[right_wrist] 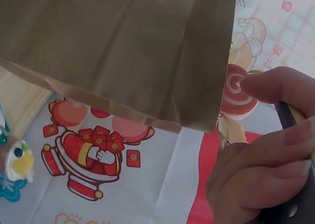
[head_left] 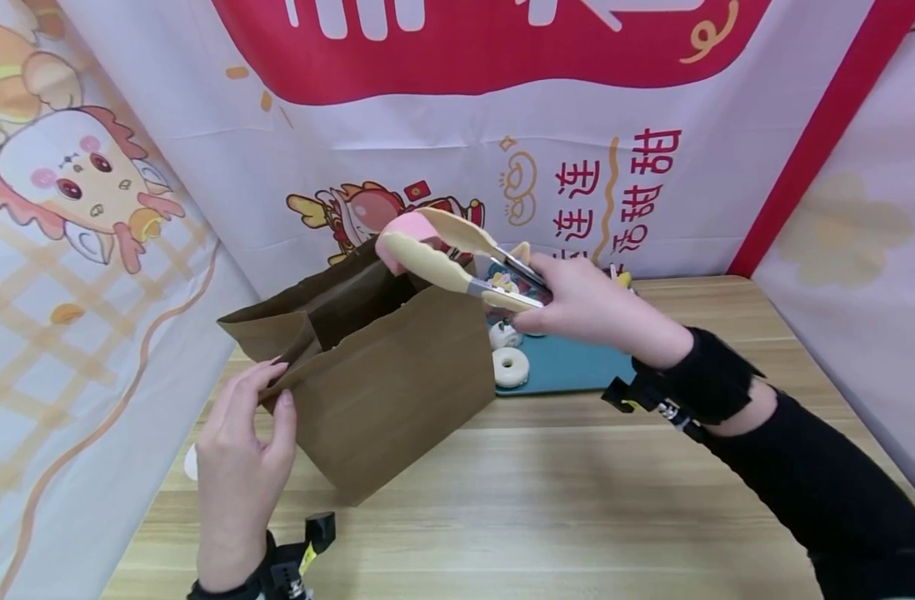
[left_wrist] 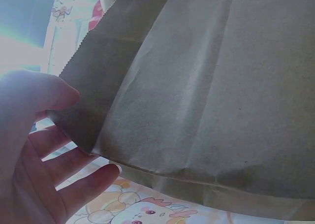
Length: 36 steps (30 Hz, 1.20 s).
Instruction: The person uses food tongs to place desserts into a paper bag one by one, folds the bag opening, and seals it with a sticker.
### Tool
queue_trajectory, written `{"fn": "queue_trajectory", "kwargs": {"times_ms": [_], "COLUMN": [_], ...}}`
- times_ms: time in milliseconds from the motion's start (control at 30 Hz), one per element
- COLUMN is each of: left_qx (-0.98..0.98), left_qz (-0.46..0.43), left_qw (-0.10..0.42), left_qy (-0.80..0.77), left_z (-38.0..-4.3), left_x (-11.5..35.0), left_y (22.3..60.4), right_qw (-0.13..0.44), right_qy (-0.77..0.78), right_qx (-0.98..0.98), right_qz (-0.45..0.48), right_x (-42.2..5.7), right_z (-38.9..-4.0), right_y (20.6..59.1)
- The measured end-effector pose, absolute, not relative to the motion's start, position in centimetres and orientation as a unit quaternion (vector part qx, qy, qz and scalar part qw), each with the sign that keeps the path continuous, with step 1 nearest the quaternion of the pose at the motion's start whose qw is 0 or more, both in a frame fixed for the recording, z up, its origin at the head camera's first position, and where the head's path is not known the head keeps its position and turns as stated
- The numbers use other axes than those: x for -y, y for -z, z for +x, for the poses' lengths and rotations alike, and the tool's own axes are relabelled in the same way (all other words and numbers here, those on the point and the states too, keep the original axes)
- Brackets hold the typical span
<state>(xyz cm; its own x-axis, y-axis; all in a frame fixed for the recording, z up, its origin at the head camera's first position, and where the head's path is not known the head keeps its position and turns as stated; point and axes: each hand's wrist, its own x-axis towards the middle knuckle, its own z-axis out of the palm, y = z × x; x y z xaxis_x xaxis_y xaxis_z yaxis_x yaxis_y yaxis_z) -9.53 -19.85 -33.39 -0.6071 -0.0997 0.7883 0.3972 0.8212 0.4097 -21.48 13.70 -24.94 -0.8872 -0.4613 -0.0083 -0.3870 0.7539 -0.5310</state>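
My left hand (head_left: 240, 446) pinches the near left rim of a brown paper bag (head_left: 397, 392), thumb on one side and fingers on the other. The bag leans on the table with its mouth facing up and left. In my right hand (head_left: 596, 304) are metal tongs with cream tips (head_left: 431, 265), gripped around the handles. Between those tips is a pink Swiss roll (head_left: 408, 229), held over the bag's far right rim. Its white spiral shows in the right wrist view, where the roll (right_wrist: 238, 98) sits beside the bag's edge. The bag's inside is mostly hidden.
Behind the bag on the right lies a teal tray (head_left: 570, 367) with a white ring doughnut (head_left: 512, 382), a small white bun (head_left: 505, 335) and other pastries, partly covered by the bag and my right hand. Printed cloth (head_left: 442, 121) hangs behind the wooden table (head_left: 547, 508).
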Motion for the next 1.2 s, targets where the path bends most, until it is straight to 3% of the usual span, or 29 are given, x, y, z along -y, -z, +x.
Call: {"fn": "queue_trajectory", "kwargs": {"times_ms": [700,1200], "left_qx": [0.849,0.847], "left_qz": [-0.091,-0.093], "left_qw": [0.437,0.439], "left_qy": [0.282,0.286], "left_z": [-9.8,-9.7], "left_x": [19.9,19.9], "left_y": [33.4,33.4], "right_qw": [0.073,0.05], "right_qy": [0.246,0.311], "right_qx": [-0.944,-0.938], "right_qz": [-0.21,-0.145], "right_x": [-11.2,-17.0], "right_z": [-21.2,-21.0], "right_y": [24.8,26.8]}}
